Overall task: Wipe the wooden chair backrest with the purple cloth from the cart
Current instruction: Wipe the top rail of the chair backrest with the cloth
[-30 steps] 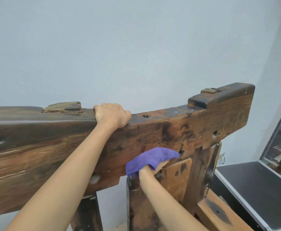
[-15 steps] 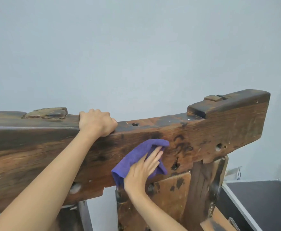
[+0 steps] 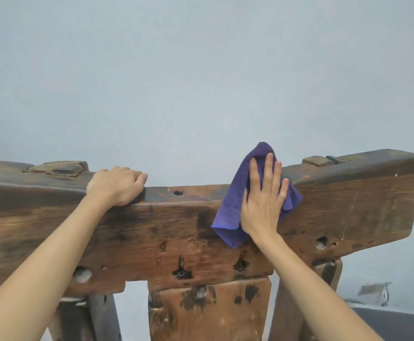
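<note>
Backrest (image 3: 176,230) mid-wipe; right hand (image 3: 262,205) flat, pressing the cloth (image 3: 228,212) on; left hand (image 3: 117,185) gripping the top; next probably needs steady sideways strokes

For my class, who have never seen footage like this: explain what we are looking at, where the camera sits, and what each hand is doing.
There is no machine here, only a person's two bare hands. The single camera is worn on the person's head, so both forearms reach into view from below. Ahead is the heavy wooden chair backrest against a pale wall. The left hand grips its top edge, fingers curled over it. The right hand lies flat, fingers straight, pressing the purple cloth against the front face near the top edge. The cloth's upper corner sticks up above the wood.
</note>
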Demonstrator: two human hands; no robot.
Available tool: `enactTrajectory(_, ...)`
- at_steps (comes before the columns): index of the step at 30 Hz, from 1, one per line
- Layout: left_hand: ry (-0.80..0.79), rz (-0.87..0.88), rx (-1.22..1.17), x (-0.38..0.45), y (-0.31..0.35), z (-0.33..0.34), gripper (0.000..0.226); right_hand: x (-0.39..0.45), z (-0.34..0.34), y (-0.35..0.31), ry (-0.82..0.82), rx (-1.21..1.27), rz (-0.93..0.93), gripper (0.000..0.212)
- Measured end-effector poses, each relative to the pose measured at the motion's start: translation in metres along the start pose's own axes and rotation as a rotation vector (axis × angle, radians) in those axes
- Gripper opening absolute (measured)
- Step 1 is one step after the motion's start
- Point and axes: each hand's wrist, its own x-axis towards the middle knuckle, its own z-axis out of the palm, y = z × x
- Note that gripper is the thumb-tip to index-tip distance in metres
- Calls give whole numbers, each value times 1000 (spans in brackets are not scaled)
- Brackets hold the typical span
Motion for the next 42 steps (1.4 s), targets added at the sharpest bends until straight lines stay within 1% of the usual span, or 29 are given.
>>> enactTrajectory(1, 14, -6, 1, -1, 0, 0, 53, 10, -6, 13, -53, -55, 4, 59)
enactTrajectory(2, 30, -10, 4, -2, 0, 0, 54, 18, -11, 21, -145, -119, -5, 59)
enactTrajectory(4, 48, -14, 3, -5, 1, -1, 55, 32, -14, 26, -399, -234, -23, 57)
enactTrajectory(6, 34, 5, -40, -7, 1, -3, 56, 44, -14, 24, -606, -233, 15, 56)
enactTrajectory(7, 21, 24, -105, -9, -2, -6, 57, 51, -15, 22, -692, -221, 40, 58)
enactTrajectory(9, 5, 55, -235, -13, -18, -17, 63, 62, -15, 18, -818, -204, 48, 61)
enactTrajectory(10, 17, 64, -218, -16, -32, -22, 66, 68, -13, 14, -870, -192, 36, 61)
enactTrajectory(11, 33, 54, -129, -18, -47, -26, 62, 74, -11, 9, -921, -175, 23, 61)
enactTrajectory(13, 27, -33, 67, -23, -76, -25, 50, 83, -3, -9, -1021, -132, -8, 60)
enactTrajectory(14, 20, -69, 85, -25, -83, -20, 47, 85, 1, -19, -1065, -118, -20, 60)
enactTrajectory(16, 40, -97, 39, -30, -88, -12, 46, 88, 15, -53, -1134, -96, -77, 63)
enactTrajectory(18, 41, -104, 21, -30, -84, -10, 45, 85, 30, -94, -1177, -40, -148, 68)
enactTrajectory(20, -30, -156, 3, -25, -85, -14, 46, 79, 41, -139, -1204, 59, -187, 69)
enactTrajectory(21, -78, -198, 14, -22, -83, -16, 49, 76, 44, -159, -1206, 101, -210, 66)
enactTrajectory(24, -202, -330, 71, -3, -47, -19, 60, 70, 43, -191, -1121, 169, -217, 54)
enactTrajectory(25, -252, -310, 52, 1, -29, -19, 58, 65, 40, -191, -1082, 175, -236, 52)
enactTrajectory(26, -276, -227, 20, 3, -12, -17, 52, 60, 36, -188, -1033, 177, -273, 51)
enactTrajectory(27, -274, -127, -11, 6, -1, -12, 43, 53, 31, -182, -970, 179, -311, 49)
enactTrajectory(28, -251, -67, -43, 8, 4, -10, 34, 46, 25, -175, -891, 179, -342, 49)
enactTrajectory(29, -225, -47, -75, 9, 2, -9, 28, 38, 19, -167, -819, 179, -362, 51)
enactTrajectory(30, -198, -45, -93, 10, 0, -8, 26, 33, 13, -157, -771, 177, -370, 54)
enactTrajectory(31, -176, -37, -87, 12, -4, -7, 29, 30, 9, -145, -757, 169, -370, 58)
enactTrajectory(32, -169, -34, -78, 12, -8, -5, 33, 31, 5, -133, -774, 152, -358, 63)
enactTrajectory(34, -152, -19, -56, 13, -8, -2, 40, 43, 0, -96, -845, 89, -271, 69)
enactTrajectory(39, -33, 9, -72, 9, -2, 4, 50, 89, 3, 11, -1030, -124, 13, 70)
enactTrajectory(42, 58, 0, -90, 10, 4, 7, 58, 108, 27, 32, -1104, -193, 81, 75)
